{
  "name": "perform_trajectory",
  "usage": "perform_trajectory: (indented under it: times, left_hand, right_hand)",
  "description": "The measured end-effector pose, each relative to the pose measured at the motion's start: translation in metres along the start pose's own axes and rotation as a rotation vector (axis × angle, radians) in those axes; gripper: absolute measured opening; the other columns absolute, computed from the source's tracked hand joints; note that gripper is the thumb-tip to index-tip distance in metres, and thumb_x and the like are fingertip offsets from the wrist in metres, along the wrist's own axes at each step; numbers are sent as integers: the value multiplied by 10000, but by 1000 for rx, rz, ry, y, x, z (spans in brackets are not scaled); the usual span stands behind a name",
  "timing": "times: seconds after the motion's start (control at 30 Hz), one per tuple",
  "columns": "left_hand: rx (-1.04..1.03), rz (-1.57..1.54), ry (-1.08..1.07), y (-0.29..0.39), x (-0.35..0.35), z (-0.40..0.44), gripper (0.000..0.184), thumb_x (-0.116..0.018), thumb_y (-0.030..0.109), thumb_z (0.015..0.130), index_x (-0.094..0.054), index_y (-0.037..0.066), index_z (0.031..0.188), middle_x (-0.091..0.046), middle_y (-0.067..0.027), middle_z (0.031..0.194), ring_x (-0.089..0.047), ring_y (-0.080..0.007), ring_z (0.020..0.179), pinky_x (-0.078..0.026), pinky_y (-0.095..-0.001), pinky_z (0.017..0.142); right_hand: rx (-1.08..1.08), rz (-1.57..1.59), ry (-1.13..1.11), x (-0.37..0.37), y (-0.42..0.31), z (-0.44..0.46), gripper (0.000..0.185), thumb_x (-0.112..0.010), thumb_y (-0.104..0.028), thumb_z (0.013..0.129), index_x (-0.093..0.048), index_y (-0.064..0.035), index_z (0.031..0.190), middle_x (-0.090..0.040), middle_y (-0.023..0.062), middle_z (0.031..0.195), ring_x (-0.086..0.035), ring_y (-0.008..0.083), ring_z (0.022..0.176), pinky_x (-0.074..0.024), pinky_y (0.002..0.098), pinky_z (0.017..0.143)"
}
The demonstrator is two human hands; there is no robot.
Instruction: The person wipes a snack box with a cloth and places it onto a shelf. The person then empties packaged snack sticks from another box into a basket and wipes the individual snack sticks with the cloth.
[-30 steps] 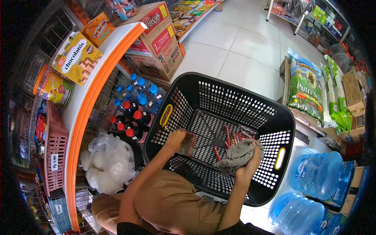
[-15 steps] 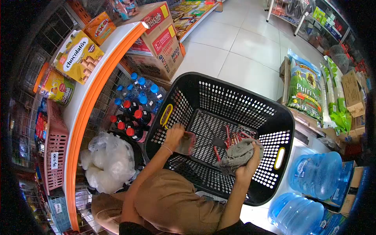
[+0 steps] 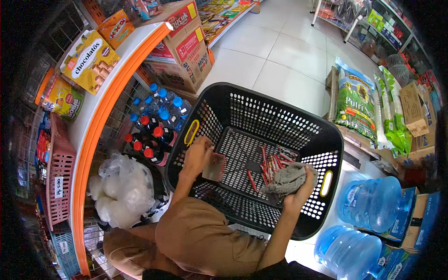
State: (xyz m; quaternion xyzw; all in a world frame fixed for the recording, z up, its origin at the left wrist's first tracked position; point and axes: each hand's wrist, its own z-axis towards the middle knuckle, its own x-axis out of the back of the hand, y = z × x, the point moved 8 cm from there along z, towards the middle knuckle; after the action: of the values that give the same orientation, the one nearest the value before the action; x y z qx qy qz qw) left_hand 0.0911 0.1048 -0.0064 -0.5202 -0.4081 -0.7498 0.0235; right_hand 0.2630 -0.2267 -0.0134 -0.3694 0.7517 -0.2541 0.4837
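Note:
A large black perforated basket [image 3: 275, 107] with yellow-rimmed handles stands before my knees. My right hand [image 3: 298, 190] is closed around a crumpled grey cloth [image 3: 288, 179], inside the basket's right side. Beside the cloth, slim red stick-shaped packs [image 3: 271, 169] lie loose on the basket floor. My left hand [image 3: 198, 156] is over the basket's left side with its fingers curled together; what they hold, if anything, is hidden. Just right of that hand is a clear plastic container [image 3: 214, 167] with a red edge.
Left of the basket stand bottles with blue and red caps [image 3: 156, 126] and a bag of white bundles [image 3: 122, 191]. An orange-edged shelf [image 3: 105, 93] curves along the left. Cartons [image 3: 179, 60] stand behind. Large blue water jugs [image 3: 371, 203] and a rice sack [image 3: 355, 100] are at the right.
The whole view has shifted slightly, moving the basket left and up. My left hand has risen a little from beside the clear container. My right hand still holds the cloth.

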Motion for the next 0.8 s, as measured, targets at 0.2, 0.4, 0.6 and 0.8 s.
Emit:
perform_trajectory:
  times: [0.2, 0.4, 0.6, 0.8]
  left_hand:
    - [278, -470, 9, -9, 31, -73, 202, -661, 111, 915, -662, -1, 1083, -712, -93, 915, -680, -158, 822, -532, -313, 746]
    - [356, -554, 293, -17, 48, -97, 149, -643, 47, 901, -672, 13, 1043, -717, -113, 938, -693, -207, 829, -539, -330, 719]
    - [137, -255, -15, -11, 26, -90, 182, -572, 63, 923, -670, 32, 1073, -694, -157, 992, -674, -302, 900, -518, -393, 818]
    - [47, -99, -496, -21, -39, -70, 253, -602, 131, 892, -665, 33, 1116, -686, -195, 996, -654, -358, 922, -512, -422, 807]
  right_hand:
    - [64, -256, -202, -32, -21, -10, 143, -686, -167, 910, -627, -63, 988, -669, 65, 912, -643, 151, 811, -522, 292, 747]
    - [311, -1044, -573, -78, -6, -33, 444, -679, -432, 903, -628, 6, 947, -684, 128, 875, -665, 258, 821, -510, 374, 761]
    - [201, -2047, -1432, -57, 95, -59, 583, -638, -570, 852, -666, -20, 1044, -702, 197, 956, -676, 372, 922, -520, 439, 815]
    - [184, -2235, -1827, -10, 145, -78, 529, -661, -514, 838, -709, -3, 964, -711, 203, 921, -694, 371, 882, -551, 460, 778]
